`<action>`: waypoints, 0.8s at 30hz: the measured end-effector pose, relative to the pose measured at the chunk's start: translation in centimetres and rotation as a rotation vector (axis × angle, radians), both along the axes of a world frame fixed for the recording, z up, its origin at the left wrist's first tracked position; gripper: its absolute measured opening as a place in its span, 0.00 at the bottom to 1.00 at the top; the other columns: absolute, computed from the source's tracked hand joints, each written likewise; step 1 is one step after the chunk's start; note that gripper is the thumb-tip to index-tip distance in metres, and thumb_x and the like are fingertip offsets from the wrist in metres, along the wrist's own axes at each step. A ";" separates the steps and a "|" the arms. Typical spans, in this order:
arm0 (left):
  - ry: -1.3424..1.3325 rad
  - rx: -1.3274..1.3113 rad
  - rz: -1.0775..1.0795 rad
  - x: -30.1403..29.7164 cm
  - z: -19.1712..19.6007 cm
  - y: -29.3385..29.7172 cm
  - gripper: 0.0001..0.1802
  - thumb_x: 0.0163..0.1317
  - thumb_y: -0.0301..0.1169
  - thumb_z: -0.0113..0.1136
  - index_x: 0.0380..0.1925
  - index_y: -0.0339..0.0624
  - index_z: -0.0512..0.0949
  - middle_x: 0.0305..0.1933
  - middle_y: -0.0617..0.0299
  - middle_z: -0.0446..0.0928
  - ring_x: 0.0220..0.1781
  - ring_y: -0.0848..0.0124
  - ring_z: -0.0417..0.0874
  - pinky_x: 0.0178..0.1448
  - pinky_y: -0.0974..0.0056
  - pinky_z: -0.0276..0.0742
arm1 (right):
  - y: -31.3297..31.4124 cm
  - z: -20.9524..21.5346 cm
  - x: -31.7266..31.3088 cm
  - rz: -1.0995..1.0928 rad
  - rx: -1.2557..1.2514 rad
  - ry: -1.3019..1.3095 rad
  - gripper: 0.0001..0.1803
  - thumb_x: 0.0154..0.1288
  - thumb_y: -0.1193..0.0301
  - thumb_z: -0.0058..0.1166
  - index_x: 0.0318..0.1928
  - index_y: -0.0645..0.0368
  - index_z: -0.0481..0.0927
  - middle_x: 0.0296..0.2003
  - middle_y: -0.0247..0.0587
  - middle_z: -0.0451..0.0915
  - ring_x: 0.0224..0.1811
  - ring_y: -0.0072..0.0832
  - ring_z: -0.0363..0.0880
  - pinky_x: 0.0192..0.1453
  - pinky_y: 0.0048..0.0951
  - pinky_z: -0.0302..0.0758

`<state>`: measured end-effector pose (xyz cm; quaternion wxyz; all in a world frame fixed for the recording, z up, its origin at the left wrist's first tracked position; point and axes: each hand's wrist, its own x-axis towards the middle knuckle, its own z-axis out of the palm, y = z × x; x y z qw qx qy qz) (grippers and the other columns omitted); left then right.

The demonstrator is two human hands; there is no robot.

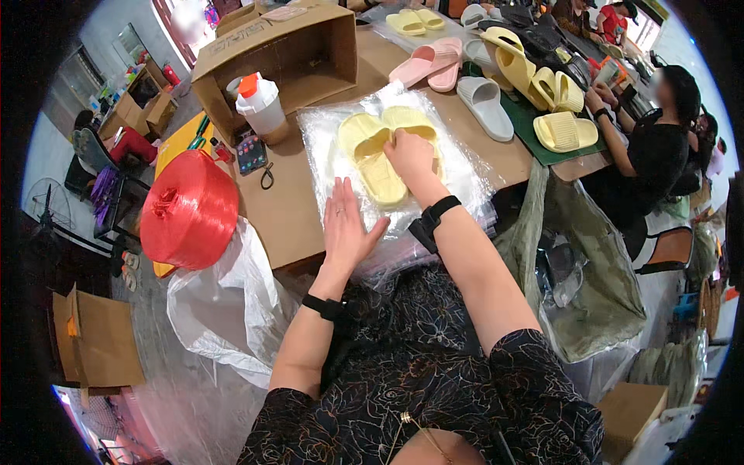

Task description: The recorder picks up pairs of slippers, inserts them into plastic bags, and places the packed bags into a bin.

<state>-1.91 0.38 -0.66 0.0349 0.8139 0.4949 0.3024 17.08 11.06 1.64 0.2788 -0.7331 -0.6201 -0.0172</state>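
Note:
A pair of pale yellow slippers (373,159) lies side by side on a stack of clear plastic bags (322,136) in front of me. My right hand (412,157) is closed at the right slipper, its fingers curled at the strap's opening; the fingertips are partly hidden. My left hand (346,225) rests flat on the bags near the left slipper's heel, fingers stretched out and thumb apart, holding nothing.
Left stand a red twine roll (190,209), a lidded cup (261,108), a phone (252,153) and an open carton (279,54). Right lie a grey slipper (486,107), pink slippers (430,63) and more yellow slippers (564,132). A co-worker (655,147) sits beyond an open sack (593,271).

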 end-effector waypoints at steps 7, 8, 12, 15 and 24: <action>0.091 -0.043 0.012 0.4 -0.1 -0.3 0.54 0.61 0.54 0.62 0.71 0.23 0.51 0.74 0.32 0.57 0.77 0.41 0.55 0.80 0.46 0.48 | -3.2 -0.5 3.9 -0.047 0.170 0.100 0.15 0.62 0.59 0.57 0.30 0.59 0.80 0.24 0.51 0.82 0.30 0.49 0.83 0.36 0.48 0.78; 0.085 -0.040 -0.015 0.6 -0.2 -0.2 0.54 0.61 0.54 0.62 0.71 0.23 0.51 0.74 0.32 0.57 0.77 0.41 0.55 0.80 0.46 0.48 | -4.5 0.0 5.0 -0.075 0.163 0.146 0.15 0.62 0.60 0.57 0.29 0.59 0.80 0.24 0.51 0.82 0.30 0.50 0.83 0.36 0.49 0.78; 0.116 -0.032 -0.008 -0.1 -1.8 0.6 0.48 0.59 0.51 0.63 0.69 0.26 0.60 0.73 0.31 0.58 0.78 0.40 0.54 0.80 0.45 0.46 | -9.9 0.6 8.3 -0.155 0.243 0.302 0.14 0.62 0.61 0.58 0.28 0.60 0.78 0.23 0.50 0.82 0.29 0.53 0.81 0.34 0.47 0.77; 0.107 -0.045 -0.006 -0.4 -0.9 0.1 0.47 0.61 0.51 0.62 0.69 0.26 0.61 0.73 0.30 0.58 0.78 0.41 0.53 0.80 0.45 0.46 | -15.2 1.1 13.5 -0.264 0.303 0.376 0.14 0.62 0.62 0.60 0.32 0.61 0.79 0.26 0.50 0.82 0.28 0.41 0.82 0.35 0.40 0.77; 0.111 0.008 -0.029 0.3 -1.1 0.6 0.47 0.63 0.54 0.58 0.72 0.32 0.57 0.75 0.35 0.56 0.79 0.44 0.53 0.80 0.46 0.46 | -34.3 -2.8 32.7 -1.165 -0.078 -0.109 0.21 0.64 0.55 0.51 0.39 0.62 0.83 0.38 0.58 0.84 0.43 0.54 0.83 0.48 0.49 0.78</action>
